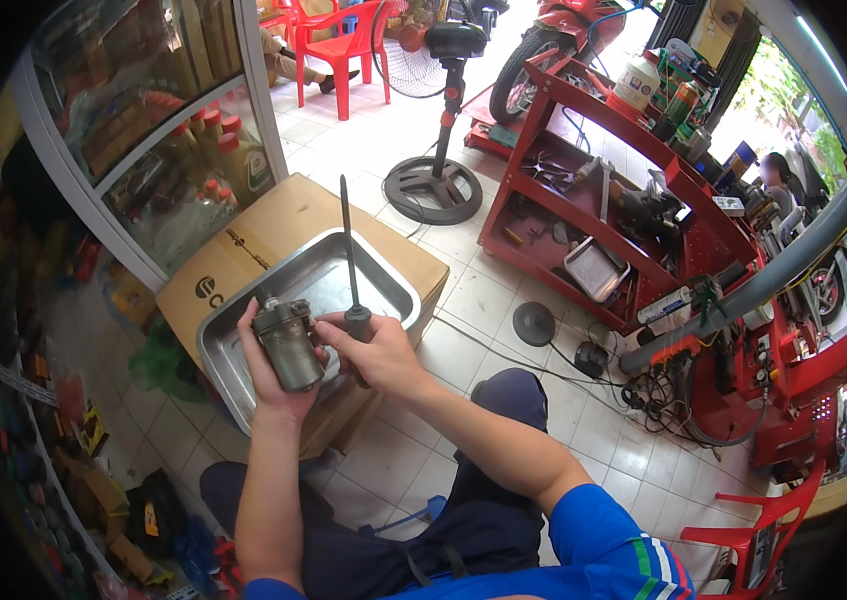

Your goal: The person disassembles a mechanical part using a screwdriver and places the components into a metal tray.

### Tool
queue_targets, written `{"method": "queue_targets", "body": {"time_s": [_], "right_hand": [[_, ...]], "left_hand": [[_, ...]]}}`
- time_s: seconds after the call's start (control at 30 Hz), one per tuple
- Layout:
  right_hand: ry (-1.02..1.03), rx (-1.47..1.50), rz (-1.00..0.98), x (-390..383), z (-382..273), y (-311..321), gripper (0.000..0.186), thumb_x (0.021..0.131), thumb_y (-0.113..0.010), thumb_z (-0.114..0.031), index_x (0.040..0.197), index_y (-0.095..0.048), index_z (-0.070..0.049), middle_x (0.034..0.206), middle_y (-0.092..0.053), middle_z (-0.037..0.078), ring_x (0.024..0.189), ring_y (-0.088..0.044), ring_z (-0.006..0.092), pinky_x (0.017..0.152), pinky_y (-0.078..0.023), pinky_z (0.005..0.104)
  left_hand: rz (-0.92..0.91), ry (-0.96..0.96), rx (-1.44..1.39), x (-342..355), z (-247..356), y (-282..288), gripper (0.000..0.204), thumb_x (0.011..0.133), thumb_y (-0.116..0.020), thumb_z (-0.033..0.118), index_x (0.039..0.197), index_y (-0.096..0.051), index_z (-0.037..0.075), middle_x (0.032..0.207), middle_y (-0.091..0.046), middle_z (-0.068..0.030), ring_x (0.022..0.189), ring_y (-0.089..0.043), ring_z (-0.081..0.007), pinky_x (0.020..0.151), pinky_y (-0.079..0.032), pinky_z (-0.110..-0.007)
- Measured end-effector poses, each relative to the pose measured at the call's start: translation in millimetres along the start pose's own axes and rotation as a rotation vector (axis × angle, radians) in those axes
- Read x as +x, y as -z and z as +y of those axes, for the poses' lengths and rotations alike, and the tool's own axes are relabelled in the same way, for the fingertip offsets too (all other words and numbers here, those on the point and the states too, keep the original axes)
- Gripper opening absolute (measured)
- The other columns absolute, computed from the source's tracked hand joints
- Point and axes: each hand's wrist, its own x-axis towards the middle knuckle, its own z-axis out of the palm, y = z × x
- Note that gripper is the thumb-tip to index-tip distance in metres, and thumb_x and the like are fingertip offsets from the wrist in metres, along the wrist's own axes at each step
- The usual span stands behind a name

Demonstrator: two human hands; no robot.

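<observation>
My left hand [274, 390] is wrapped round a grimy metal cylindrical part [291, 355] with a fitting on top, held upright at a slight tilt. My right hand [375, 354] grips the dark handle of a long screwdriver [349, 262], its blade pointing up, while its thumb and finger touch the right side of the cylinder's top. Both are over a rectangular steel tray [382, 285] on a cardboard box [191, 309].
A glass cabinet [89, 65] stands at left, a standing fan [434, 190] beyond the box. A red tool cart [534, 250], cables [634, 397] and red chair [754, 525] are at right. Behind are a motorbike [534, 40] and someone's leg [299, 70] beside another chair [339, 45].
</observation>
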Motion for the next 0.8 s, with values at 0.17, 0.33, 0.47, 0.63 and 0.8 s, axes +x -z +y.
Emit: {"method": "queue_targets", "body": {"time_s": [0.17,0.33,0.47,0.63,0.8], "right_hand": [[0.041,0.053,-0.002,13.5,9.3,-8.6,0.028,0.100,-0.072,-0.025,0.112,-0.074,0.000,0.081,-0.072,-0.001,0.071,-0.062,0.0036,0.062,-0.048,0.0224],[0.077,0.110,-0.029,22.8,18.4,-12.3,0.026,0.099,-0.072,-0.020,0.111,-0.073,0.003,0.084,-0.071,0.001,0.074,-0.063,0.0058,0.068,-0.052,0.0230],[0.058,0.159,-0.063,27.4,18.8,-12.7,0.026,0.099,-0.073,-0.018,0.112,-0.072,0.004,0.084,-0.071,0.002,0.075,-0.064,0.0067,0.068,-0.052,0.0232],[-0.042,0.229,-0.071,20.0,-5.7,-14.5,0.021,0.096,-0.077,-0.021,0.099,-0.071,-0.001,0.083,-0.070,0.000,0.073,-0.063,0.0062,0.065,-0.049,0.0224],[-0.010,0.176,-0.044,25.9,13.6,-11.8,0.024,0.095,-0.079,-0.026,0.098,-0.071,-0.004,0.081,-0.070,-0.001,0.066,-0.058,0.0047,0.059,-0.043,0.0222]], "left_hand": [[0.004,-0.015,0.029,0.8,1.8,-3.6,0.059,0.097,-0.048,0.063,0.096,-0.071,0.008,0.082,-0.072,-0.0048,0.060,-0.066,-0.0175,0.054,-0.056,-0.028],[0.021,-0.024,0.010,2.1,1.6,-3.5,0.059,0.098,-0.046,0.062,0.097,-0.071,0.008,0.081,-0.071,-0.0049,0.061,-0.065,-0.0178,0.054,-0.055,-0.028],[0.015,-0.067,0.039,7.5,1.0,-0.3,0.057,0.098,-0.047,0.061,0.099,-0.070,0.009,0.084,-0.072,-0.0055,0.063,-0.066,-0.0179,0.054,-0.055,-0.028],[0.021,-0.110,0.037,4.3,8.2,-3.6,0.055,0.099,-0.049,0.060,0.098,-0.069,0.008,0.086,-0.070,-0.0054,0.067,-0.067,-0.0173,0.054,-0.055,-0.028],[-0.006,-0.128,0.023,10.6,5.7,-2.5,0.055,0.098,-0.049,0.061,0.099,-0.068,0.009,0.087,-0.069,-0.0053,0.073,-0.067,-0.0161,0.058,-0.055,-0.027]]}}
